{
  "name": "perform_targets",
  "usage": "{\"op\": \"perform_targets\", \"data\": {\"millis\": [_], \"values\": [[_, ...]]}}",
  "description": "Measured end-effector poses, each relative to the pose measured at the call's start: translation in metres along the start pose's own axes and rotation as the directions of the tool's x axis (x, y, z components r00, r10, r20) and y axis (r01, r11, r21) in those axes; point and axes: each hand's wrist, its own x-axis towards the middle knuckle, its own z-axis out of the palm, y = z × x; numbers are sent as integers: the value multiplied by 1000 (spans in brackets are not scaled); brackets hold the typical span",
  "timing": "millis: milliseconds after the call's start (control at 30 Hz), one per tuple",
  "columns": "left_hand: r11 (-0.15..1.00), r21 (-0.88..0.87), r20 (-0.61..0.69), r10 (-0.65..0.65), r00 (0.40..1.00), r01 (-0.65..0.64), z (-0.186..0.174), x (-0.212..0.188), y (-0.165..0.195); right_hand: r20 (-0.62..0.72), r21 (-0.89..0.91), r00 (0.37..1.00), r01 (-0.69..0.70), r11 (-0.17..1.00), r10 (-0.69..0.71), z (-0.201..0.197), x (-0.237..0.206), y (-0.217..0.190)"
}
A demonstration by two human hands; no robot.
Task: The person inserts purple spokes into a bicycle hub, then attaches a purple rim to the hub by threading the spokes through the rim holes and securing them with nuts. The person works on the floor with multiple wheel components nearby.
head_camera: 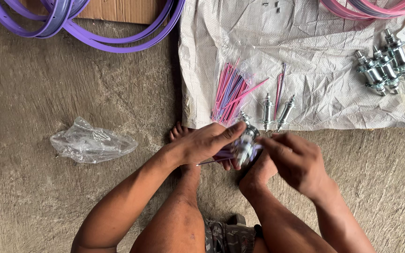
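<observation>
Left hand (207, 140) clamped on a metal wheel hub (244, 143) over the bare feet, right hand (294, 159) pinching at its flange, pink and purple spokes (230, 91) just beyond on white sacking (315, 51), more hubs (383, 65) far right, crumpled plastic bag (90, 143) left

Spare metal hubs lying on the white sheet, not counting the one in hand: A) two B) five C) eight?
B: two hubs lie just above the hands, and three more hubs sit clustered at the white sheet's right edge.
</observation>
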Motion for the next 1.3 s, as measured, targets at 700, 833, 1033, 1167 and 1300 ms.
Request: {"op": "perform_targets", "data": {"millis": [700,833,1033,1167,1300], "values": [[-37,979,145,819,554,-202,32,-7,21,-106,-47,993,45,998,-50,-48,12,-36],[11,984,103,780,617,-179,29,-2,14,-126,-209,979,130,969,-159,-37,11,-33],[40,984,-150,714,684,174,32,3,7,-89,-336,990,72,939,-108,-31,17,-21],[228,954,-298,621,725,196,47,-11,27,-64,-331,997,21,943,-44,-25,17,-15],[509,828,-403,251,880,234,55,-35,56,-23,-394,1000,6,919,-16,-12,18,-11]]}}
